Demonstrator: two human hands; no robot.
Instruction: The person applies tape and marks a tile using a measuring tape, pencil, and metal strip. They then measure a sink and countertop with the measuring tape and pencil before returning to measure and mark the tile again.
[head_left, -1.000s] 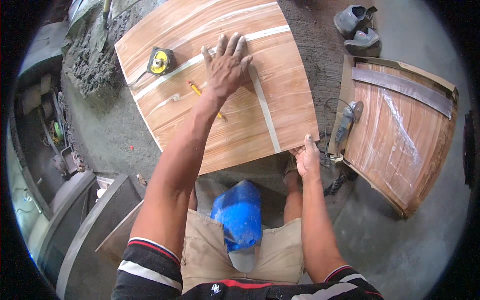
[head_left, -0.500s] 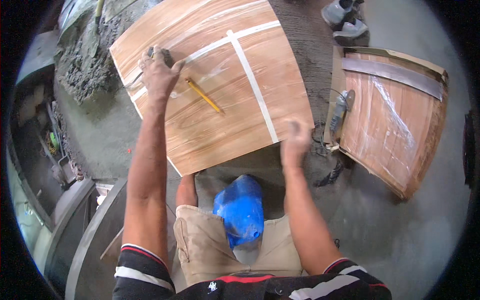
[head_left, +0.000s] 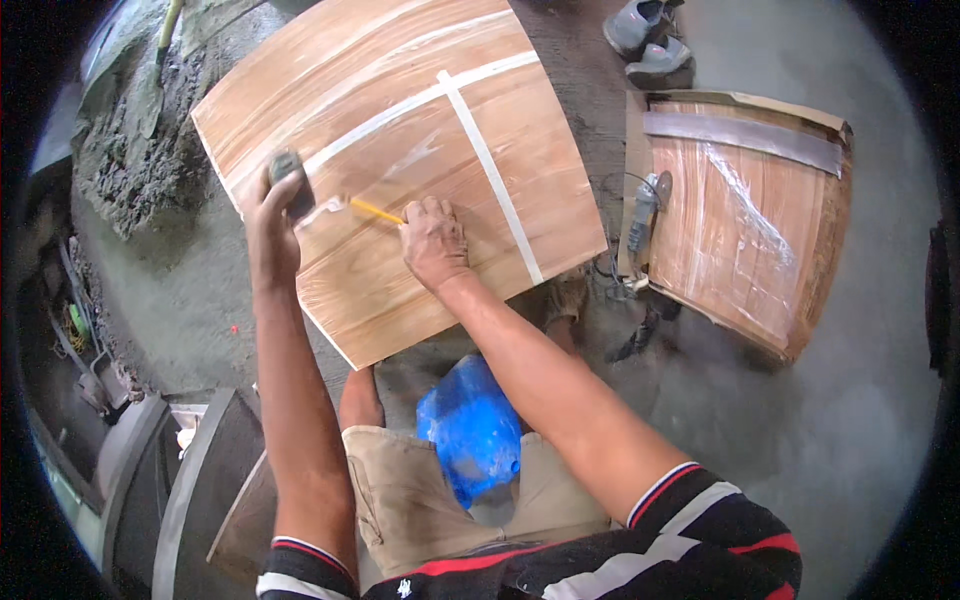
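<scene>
A large wood-patterned tile lies in front of me, crossed by two white strips that meet in a T. My left hand is closed around a dark, rounded tape measure, over the tile's left part. On the tile's middle, my right hand has its fingers closed on a yellow pencil, which points up and left towards the left hand. The pencil's lower end is hidden by the fingers.
A blue plastic container stands between my legs. To the right lies an opened carton of similar tiles with a grey angle grinder at its left edge. Shoes sit beyond. Wet mortar is heaped at far left beside a trowel.
My right hand has moved left from the tile's near right edge and taken hold of the pencil. The left hand has lifted and turned, with the tape measure now more visible.
</scene>
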